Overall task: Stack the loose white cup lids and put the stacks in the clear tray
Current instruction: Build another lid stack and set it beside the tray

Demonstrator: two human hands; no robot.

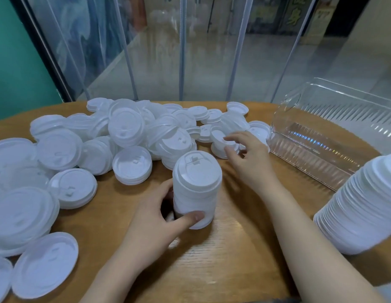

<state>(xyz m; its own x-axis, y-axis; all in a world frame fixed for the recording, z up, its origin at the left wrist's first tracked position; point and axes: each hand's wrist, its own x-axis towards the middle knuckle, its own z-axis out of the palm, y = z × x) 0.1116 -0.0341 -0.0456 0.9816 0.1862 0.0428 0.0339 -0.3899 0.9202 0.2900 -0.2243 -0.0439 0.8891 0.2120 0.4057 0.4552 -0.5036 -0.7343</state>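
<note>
The stacking step is in hand. The person's left hand (159, 213) wraps thumb and fingers round a short upright stack of white plastic cup lids (195, 189) standing on the round wooden table (229, 248). The right hand (249, 154), fingers loosely spread, touches a loose white lid (222, 141) farther off and has not yet closed on it. The ribbed clear plastic tray (317, 154) stands at far right, holding no lids. Next, that lid likely needs pinching, lifting and seating squarely on the stack.

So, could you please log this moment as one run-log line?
left hand: grips lid stack | right hand: reaching loose lids | clear tray: empty
</note>
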